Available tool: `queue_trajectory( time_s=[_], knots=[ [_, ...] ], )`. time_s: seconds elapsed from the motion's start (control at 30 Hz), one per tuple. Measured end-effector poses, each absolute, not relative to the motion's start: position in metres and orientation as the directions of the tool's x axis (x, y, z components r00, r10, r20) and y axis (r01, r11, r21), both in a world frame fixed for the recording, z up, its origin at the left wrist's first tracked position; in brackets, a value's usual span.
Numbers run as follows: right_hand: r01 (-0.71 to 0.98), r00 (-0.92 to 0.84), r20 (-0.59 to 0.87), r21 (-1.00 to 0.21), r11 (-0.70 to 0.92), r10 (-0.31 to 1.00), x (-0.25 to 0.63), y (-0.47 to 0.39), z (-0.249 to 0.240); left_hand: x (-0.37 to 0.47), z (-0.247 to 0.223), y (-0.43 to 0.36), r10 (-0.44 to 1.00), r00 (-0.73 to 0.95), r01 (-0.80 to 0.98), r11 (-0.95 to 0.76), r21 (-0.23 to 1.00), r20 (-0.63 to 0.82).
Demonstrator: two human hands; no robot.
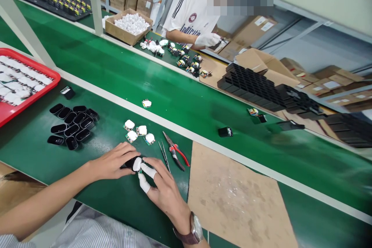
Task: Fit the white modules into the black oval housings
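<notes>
My left hand is wrapped round a black plastic case just above the green bench. White finger covers show on my right hand, whose thumb and fingers pinch a small circuit board with a white pad at the mouth of the case. Beyond my hands lie several more boards with white pads. To their right are metal tweezers and red-handled pliers. Several black cases stand open end up at the left.
A red tray of white-padded parts is at the far left. Across the green conveyor, which carries a few parts, a gloved person works near stacked black cases. Brown cardboard lies at the right.
</notes>
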State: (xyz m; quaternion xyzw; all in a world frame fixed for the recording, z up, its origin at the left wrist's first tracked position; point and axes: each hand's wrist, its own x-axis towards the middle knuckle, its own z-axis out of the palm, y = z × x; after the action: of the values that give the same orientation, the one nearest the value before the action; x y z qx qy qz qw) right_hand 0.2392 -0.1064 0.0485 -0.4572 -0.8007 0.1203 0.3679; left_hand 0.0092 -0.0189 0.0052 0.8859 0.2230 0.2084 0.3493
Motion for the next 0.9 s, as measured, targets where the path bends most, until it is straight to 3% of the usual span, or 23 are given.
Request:
queue_trajectory(
  time_s=[0.4, 0.9],
  knots=[
    [0.607, -0.276, 0.499, -0.572, 0.551, 0.822, 0.239, -0.1081, 0.0419, 0.0103, 0.0054, -0.0184, 0.55, 0.806, 0.234, -0.637, 0.734, 0.22],
    [0.651, -0.305, 0.485, -0.522, 0.551, 0.819, 0.2379, -0.107, 0.0457, 0.0095, 0.0044, -0.0181, 0.557, 0.795, 0.223, -0.635, 0.739, 0.239]
  ],
)
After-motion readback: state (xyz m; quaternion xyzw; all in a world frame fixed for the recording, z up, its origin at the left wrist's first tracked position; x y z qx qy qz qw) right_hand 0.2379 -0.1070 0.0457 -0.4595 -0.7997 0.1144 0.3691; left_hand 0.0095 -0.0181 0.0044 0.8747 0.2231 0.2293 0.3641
